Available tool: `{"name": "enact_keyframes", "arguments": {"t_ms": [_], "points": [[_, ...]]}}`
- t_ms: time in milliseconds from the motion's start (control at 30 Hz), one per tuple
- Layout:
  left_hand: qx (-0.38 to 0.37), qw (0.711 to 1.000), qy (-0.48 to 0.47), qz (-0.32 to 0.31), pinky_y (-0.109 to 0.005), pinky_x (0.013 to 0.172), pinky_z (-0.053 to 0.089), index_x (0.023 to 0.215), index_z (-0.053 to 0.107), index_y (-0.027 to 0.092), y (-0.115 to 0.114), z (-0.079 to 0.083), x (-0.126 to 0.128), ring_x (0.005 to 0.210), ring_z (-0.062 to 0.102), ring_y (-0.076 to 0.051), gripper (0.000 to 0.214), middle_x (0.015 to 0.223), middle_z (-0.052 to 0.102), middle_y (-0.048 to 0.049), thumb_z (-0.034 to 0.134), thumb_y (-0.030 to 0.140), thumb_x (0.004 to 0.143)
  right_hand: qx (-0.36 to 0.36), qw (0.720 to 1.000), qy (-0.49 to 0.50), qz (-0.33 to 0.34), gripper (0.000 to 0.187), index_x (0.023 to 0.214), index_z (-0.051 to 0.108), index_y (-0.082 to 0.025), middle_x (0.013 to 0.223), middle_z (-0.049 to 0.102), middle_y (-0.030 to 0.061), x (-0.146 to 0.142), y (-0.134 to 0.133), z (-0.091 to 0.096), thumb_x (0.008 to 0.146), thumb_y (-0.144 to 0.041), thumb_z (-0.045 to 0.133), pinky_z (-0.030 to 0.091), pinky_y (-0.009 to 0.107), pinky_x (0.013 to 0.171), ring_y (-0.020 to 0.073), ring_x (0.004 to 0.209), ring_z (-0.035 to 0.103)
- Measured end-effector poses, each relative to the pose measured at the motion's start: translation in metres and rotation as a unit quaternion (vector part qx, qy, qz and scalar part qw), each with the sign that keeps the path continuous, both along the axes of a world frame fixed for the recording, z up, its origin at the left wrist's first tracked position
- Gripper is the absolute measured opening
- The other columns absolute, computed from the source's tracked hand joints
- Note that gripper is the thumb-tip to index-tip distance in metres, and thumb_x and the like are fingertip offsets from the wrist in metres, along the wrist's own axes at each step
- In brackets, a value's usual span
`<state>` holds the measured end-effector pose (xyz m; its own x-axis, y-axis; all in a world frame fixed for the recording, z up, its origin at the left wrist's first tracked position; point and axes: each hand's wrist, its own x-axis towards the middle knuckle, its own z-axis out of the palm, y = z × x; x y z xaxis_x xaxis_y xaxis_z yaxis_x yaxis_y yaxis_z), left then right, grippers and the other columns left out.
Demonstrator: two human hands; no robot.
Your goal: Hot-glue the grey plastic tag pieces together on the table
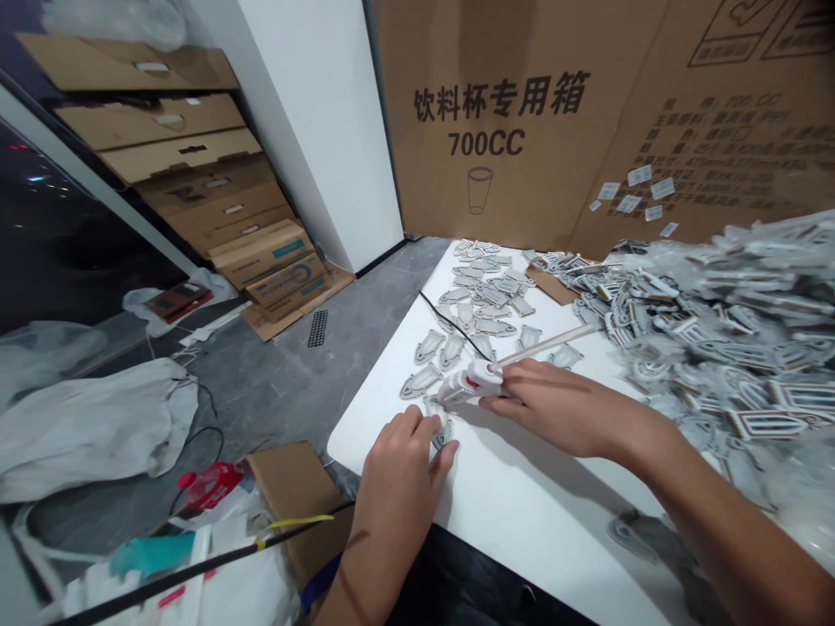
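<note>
My right hand [554, 402] is closed around a white hot glue gun [481, 375], with a long translucent glue stick [554, 342] sticking out of its back. The gun's nozzle points left and down, over a small flat grey piece [444, 432] near the table's left edge. My left hand [401, 452] pinches that piece between thumb and fingers, which partly hide it. Whether the nozzle touches the piece I cannot tell. Just beyond the gun, several similar grey tag-shaped pieces [421, 380] lie spread on the white table [502, 482].
A large heap of plastic-wrapped pieces [737, 348] covers the table's right side. A black cord [453, 326] crosses the table's left edge. Behind stands a big cardboard box [522, 191]. Stacked cartons [280, 261] and an opened carton [293, 487] with rubbish stand on the floor at left.
</note>
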<state>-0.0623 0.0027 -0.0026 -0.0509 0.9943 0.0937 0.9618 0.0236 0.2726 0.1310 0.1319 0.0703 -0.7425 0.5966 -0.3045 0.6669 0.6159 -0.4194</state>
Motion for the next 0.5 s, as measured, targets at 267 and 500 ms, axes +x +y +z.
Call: {"name": "enact_keyframes", "arguments": {"t_ms": [267,500], "points": [[0.001,1.0,0.009,-0.003,-0.036,0.079,0.053,0.105,0.071,0.021,0.0006,-0.0004,-0.0001,0.092,0.068,-0.024,0.012,0.1,0.068,-0.0035,0.075,0.024,0.095,-0.015,0.999,0.01,-0.033,0.042,0.086,0.062,-0.021,0.1,0.069,0.0102,0.0062,0.0004,-0.0026,0.109,-0.046,0.036,0.044,0.036,0.085,0.0271,0.1,0.065],[0.0,0.999,0.034,-0.009,-0.037,0.078,0.053,0.105,0.07,0.022,-0.0004,-0.0012,-0.0002,0.092,0.067,-0.024,0.01,0.099,0.066,-0.003,0.074,0.026,0.096,0.027,0.999,-0.018,-0.025,0.043,0.09,0.067,-0.02,0.103,0.073,0.0127,0.0001,-0.0036,0.0032,0.109,-0.042,0.035,0.047,0.039,0.087,0.0311,0.103,0.067]]}}
